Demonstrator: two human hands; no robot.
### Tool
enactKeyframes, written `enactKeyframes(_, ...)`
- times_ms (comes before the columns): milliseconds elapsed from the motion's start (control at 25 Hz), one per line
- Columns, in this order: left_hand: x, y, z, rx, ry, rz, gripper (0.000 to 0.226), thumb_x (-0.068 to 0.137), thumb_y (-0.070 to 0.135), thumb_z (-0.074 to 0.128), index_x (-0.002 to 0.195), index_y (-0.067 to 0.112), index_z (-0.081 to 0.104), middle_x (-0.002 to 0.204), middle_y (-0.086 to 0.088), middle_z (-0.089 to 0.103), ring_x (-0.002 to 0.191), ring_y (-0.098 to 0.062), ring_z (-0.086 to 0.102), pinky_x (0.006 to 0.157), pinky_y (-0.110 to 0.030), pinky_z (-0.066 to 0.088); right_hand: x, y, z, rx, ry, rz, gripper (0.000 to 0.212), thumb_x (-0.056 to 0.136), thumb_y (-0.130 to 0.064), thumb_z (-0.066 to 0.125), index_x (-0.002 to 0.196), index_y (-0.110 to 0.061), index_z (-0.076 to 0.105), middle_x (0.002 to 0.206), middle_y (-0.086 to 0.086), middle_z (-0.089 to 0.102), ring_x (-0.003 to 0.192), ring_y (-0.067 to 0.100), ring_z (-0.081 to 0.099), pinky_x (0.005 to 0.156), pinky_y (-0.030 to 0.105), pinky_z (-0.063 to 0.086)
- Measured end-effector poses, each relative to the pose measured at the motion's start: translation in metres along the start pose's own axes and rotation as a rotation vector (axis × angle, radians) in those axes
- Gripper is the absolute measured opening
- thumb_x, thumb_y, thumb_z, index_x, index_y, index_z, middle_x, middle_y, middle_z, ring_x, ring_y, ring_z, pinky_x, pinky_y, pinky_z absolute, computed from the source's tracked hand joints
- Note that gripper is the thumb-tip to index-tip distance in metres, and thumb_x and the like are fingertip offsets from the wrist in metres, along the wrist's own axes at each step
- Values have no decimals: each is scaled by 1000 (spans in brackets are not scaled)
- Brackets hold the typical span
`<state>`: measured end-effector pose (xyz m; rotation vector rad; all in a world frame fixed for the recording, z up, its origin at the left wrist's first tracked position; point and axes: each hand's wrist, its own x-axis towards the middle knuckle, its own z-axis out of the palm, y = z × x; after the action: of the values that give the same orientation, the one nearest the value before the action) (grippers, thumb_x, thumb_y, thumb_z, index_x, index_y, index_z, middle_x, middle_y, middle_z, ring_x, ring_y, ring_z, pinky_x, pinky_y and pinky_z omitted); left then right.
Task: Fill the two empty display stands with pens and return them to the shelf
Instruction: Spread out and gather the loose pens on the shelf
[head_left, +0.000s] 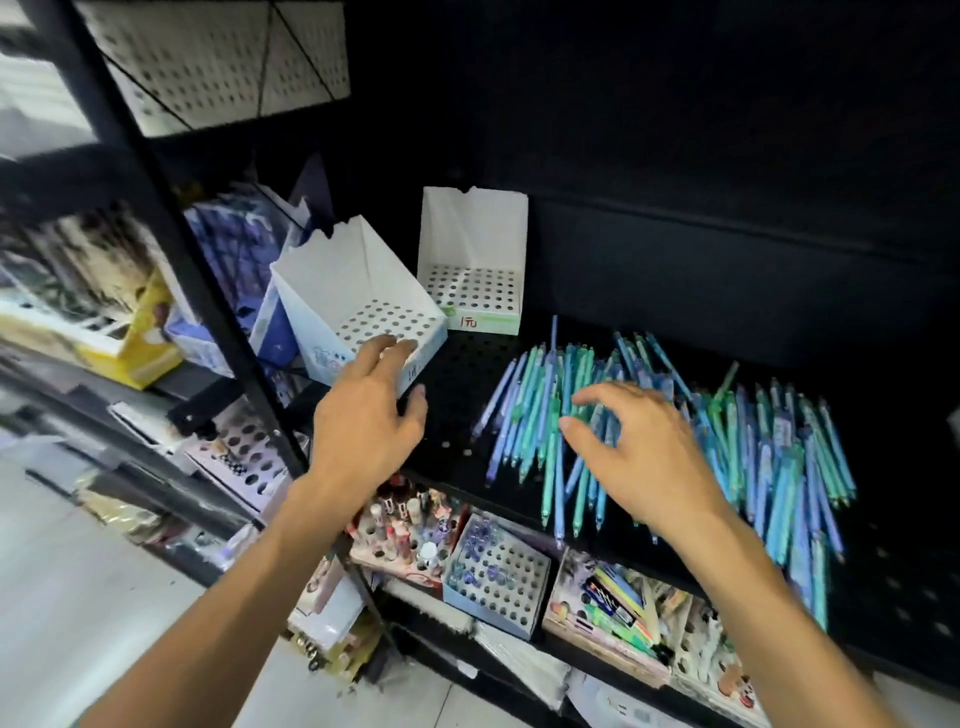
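Nearest the camera, on the lower tier beneath the black shelf, stand a perforated holder of cosmetic-type tubes, a pale blue perforated stand carrying a few bluish items, and a carton of mixed pens; printing on these is too blurred to read. Above them, the left hand reaches to the front edge of the near display stand: its fingers are spread and only slightly bent, fingertips touching the stand's front lip, thumb just under the front corner, not closed round it. The right hand hangs over the pile of pens, fingers loosely curved and parted, holding nothing; whether the fingertips touch the pens cannot be told. The pens, blue and teal, lie loose on the black shelf, right of centre. The near display stand, white with an empty perforated base, sits tilted at the shelf's left end; its front label bears a handwritten red mark, partly covered by the fingers and not legible. Farther back, the second display stand stands upright, also empty, its front label reading "1元" in red. A white pegboard panel hangs at upper left.
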<state>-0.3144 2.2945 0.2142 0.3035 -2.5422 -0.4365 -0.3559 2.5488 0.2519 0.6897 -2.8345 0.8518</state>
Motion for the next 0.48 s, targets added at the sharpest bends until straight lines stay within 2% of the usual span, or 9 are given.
enactKeyframes(80,16,-11,-3,210,-102,6,56,90,29,61,142,14,44,139,-8,50,107,-37,61,70,-42,54,8,-16,13,6,-20,-15,32,96,-41,59,123,-25,64,132,-8,61,126,16,50,106,34,35)
enactKeyframes(160,22,-16,-3,320,-202,29,47,91,28,60,133,12,50,128,-9,52,102,-36,61,68,-43,54,15,-28,22,6,-29,-25,30,96,-39,60,122,-25,64,131,-9,62,125,14,50,106,31,35)
enactKeyframes(200,22,-20,-2,321,-198,67,38,90,25,62,125,10,56,122,-9,52,98,-35,61,65,-42,54,20,-35,25,11,-27,-27,29,96,-38,60,121,-25,65,130,-9,62,125,13,49,105,29,35)
enactKeyframes(280,18,-31,-5,243,-162,153,26,84,15,69,108,7,64,108,-11,54,84,-35,63,52,-40,51,28,-45,29,44,-7,-26,26,96,-35,61,119,-25,66,127,-10,62,124,12,51,103,27,36)
enactKeyframes(360,13,-43,-7,162,-133,202,23,74,10,78,95,6,68,96,-11,56,68,-35,63,41,-36,47,34,-52,34,67,18,-19,24,95,-33,62,117,-24,67,125,-11,63,122,11,53,103,28,39)
enactKeyframes(480,5,-55,-9,2,-137,247,22,74,15,80,95,12,72,91,-3,58,61,-27,65,44,-36,53,39,-58,37,68,32,9,22,95,-32,63,116,-25,68,123,-12,65,119,9,56,99,25,40)
